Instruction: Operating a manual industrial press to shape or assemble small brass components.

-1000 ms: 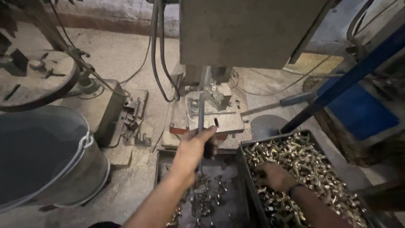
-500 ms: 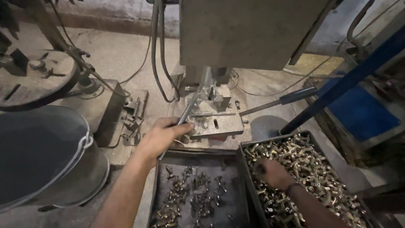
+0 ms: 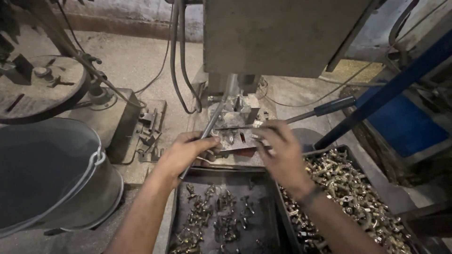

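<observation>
Down at the press, the left hand (image 3: 188,153) is clamped around a slim metal rod (image 3: 210,126) that slants up and to the right toward the fixture (image 3: 238,134); the fingers wrap it low on its length and its lower end pokes out below the fist. Just to the right, the right hand (image 3: 281,150) reaches over the fixture with fingers bent together at the tips; whether they pinch a small part I cannot tell, as the spot is too small and dim. Above the fixture rises the grey machine body (image 3: 282,33), with dark cables (image 3: 176,56) hanging at its left. A blue-handled lever (image 3: 332,106) sticks out behind the right hand. Below the hands sit two dark trays: the left tray (image 3: 221,176) holds scattered brass fittings, the right tray (image 3: 351,153) is heaped with them. At far left stands a grey bucket (image 3: 52,174), near a round metal wheel (image 3: 42,82).
</observation>
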